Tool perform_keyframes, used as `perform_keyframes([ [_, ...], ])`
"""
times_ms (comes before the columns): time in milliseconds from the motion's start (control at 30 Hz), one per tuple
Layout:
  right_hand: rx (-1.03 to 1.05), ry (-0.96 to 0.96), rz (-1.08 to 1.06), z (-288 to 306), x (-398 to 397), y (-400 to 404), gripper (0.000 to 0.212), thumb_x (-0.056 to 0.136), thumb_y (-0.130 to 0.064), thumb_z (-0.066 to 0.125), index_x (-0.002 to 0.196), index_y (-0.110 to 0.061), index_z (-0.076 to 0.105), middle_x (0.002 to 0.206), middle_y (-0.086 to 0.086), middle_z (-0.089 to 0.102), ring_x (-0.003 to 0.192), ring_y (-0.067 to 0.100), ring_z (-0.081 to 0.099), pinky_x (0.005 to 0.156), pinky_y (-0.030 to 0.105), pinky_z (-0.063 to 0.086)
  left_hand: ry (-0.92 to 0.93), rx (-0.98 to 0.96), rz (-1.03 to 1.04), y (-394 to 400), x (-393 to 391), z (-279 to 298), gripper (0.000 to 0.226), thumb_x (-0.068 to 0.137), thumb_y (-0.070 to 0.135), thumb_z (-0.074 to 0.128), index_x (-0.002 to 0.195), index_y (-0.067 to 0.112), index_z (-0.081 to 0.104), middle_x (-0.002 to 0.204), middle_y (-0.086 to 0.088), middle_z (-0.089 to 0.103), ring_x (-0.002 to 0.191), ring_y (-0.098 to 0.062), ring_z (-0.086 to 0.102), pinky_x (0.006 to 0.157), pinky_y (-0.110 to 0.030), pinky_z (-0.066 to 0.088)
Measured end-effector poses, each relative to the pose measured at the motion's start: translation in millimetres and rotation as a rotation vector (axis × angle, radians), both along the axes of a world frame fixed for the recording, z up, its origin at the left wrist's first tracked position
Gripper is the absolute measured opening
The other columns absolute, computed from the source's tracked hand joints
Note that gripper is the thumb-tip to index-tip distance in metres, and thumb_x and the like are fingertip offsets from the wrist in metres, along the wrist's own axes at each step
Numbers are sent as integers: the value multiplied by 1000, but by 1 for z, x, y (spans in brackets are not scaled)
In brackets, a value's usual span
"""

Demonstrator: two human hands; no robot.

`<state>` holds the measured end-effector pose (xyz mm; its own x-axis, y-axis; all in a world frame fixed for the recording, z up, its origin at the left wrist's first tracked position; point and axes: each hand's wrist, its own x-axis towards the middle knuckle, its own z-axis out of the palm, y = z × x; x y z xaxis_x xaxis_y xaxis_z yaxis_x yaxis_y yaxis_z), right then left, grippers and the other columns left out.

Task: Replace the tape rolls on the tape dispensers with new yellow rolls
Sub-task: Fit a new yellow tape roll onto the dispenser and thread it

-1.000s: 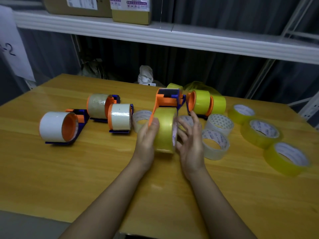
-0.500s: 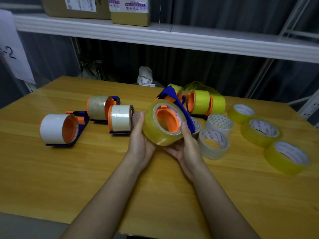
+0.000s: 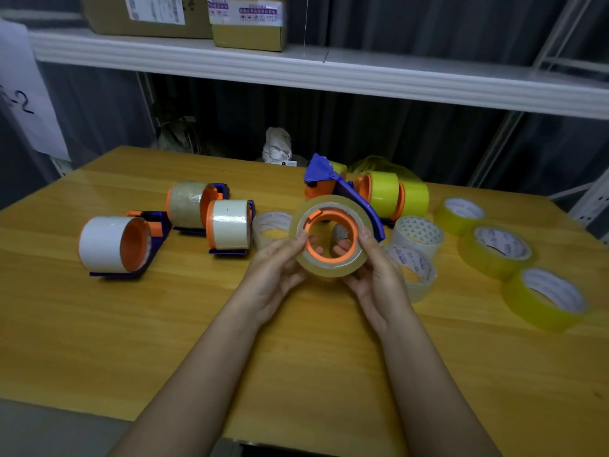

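1. A dispenser [image 3: 342,192], blue with an orange hub, is being held above the table [image 3: 164,324] with a yellow roll [image 3: 330,271] seated on the hub, its open face turned to the camera.
2. The roll's left edge is being gripped by the left hand [image 3: 275,275], thumb on the rim, fingertips showing through the core.
3. Its right edge is being gripped likewise by the right hand [image 3: 379,278].
4. Three spare rolls [image 3: 497,247] are being kept flat at the right.
5. Three white-taped dispensers [image 3: 113,244] are being left standing at the left.
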<state>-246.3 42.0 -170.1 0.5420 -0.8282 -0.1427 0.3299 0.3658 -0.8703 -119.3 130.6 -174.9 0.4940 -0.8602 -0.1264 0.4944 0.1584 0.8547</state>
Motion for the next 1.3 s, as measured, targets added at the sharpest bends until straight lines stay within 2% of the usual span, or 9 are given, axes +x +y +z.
perform_keyframes([
  [233, -23, -29, 43, -1, 1, 2, 30, 79, -31, 65, 100, -10, 71, 91, 7, 72, 92, 17, 68, 82, 38, 58, 5, -38, 49, -1, 0, -1, 32, 75, 29, 66, 100, 10, 69, 93, -6, 72, 89, -16, 68, 77, -29, 58],
  [333, -215, 155, 2, 0, 3, 6, 56, 76, -49, 64, 118, -13, 65, 102, 6, 73, 101, 17, 68, 93, 43, 54, -15, -79, 96, -1, 0, 1, 24, 79, 27, 64, 96, 10, 69, 83, -1, 72, 80, -11, 68, 68, -24, 57],
  [433, -532, 341, -56, -1, 2, 10, 82, 70, -59, 63, 141, -21, 45, 110, -3, 68, 102, 7, 64, 87, 23, 53, -82, -106, 184, 2, 0, 4, 26, 82, 29, 62, 99, 10, 68, 83, 1, 72, 77, -8, 68, 66, -20, 54],
  [567, -791, 404, 58, -9, 5, 11, 113, 58, -59, 82, 149, -37, 21, 147, -17, 34, 134, 0, 36, 106, 26, 41, -186, -145, 217, 6, 3, 8, 34, 76, 34, 66, 103, 13, 67, 89, 0, 72, 81, -11, 67, 67, -22, 53],
  [700, -913, 447, -10, -11, 8, 13, 116, 51, -47, 91, 143, -36, 21, 133, -30, 34, 126, -12, 33, 101, 5, 32, -228, -227, 134, 6, 0, 10, 68, 64, 52, 76, 115, 11, 59, 98, -1, 72, 91, -13, 68, 71, -23, 55],
  [767, -847, 423, -13, -12, 9, 12, 110, 49, -51, 91, 136, -45, 24, 130, -30, 38, 126, -5, 40, 104, 18, 39, -178, -261, 95, 5, 2, 13, 87, 63, 63, 73, 124, 5, 54, 113, -8, 69, 106, -19, 65, 86, -31, 54],
  [833, -753, 357, 12, -15, 10, 10, 108, 45, -57, 88, 133, -48, 26, 130, -24, 47, 123, 0, 48, 104, 34, 46, -93, -297, 29, 6, 4, 13, 66, 85, 50, 57, 130, 3, 50, 125, -14, 62, 119, -25, 57, 100, -37, 47],
  [933, -679, 276, 69, -21, 10, 9, 118, 48, -55, 86, 144, -44, 19, 132, -15, 50, 121, 2, 53, 102, 38, 49, -70, -327, -47, 4, 4, 8, 41, 85, 23, 40, 118, 7, 57, 109, -7, 68, 105, -19, 61, 89, -29, 51],
  [1300, -802, 172, 84, -6, 13, -4, 120, 59, -45, 83, 150, -39, 6, 149, -3, 34, 132, 14, 46, 104, 43, 47, -485, -251, 15, -8, -8, 31, 39, 74, 32, 42, 108, 17, 56, 97, -10, 62, 91, -22, 60, 75, -31, 51],
])
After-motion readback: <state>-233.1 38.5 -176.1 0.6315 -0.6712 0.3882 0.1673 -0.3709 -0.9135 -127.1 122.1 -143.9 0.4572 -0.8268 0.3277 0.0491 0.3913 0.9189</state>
